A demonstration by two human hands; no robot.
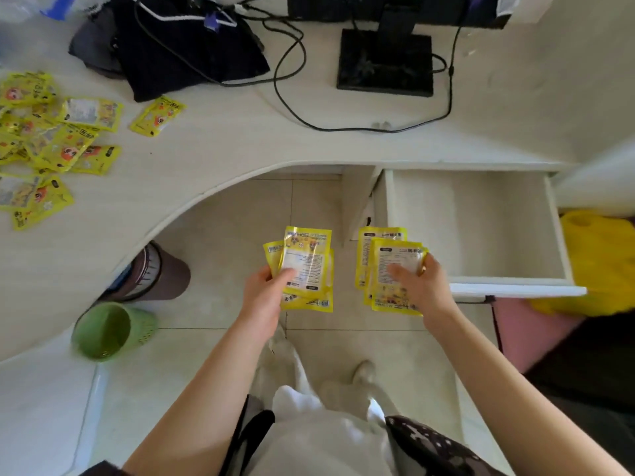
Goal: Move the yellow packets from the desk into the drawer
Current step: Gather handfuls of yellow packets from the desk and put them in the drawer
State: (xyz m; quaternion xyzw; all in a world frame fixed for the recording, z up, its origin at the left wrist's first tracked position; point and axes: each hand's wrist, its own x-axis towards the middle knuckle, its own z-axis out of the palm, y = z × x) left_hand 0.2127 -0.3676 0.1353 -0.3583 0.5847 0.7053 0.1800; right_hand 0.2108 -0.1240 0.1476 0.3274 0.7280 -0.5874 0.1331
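Glossy plastic packets (pixel 307 266) — matt pale desk (pixel 220 146)

Looks like a home office corner: a curved white desk (pixel 240 142) carrying a monitor stand (pixel 385 61) and trailing cables (pixel 292 80), tiled floor (pixel 223 228) below.

Both bare forearms outstretched, left grip (pixel 266 286) and right grip (pixel 417 286) each curled closed.
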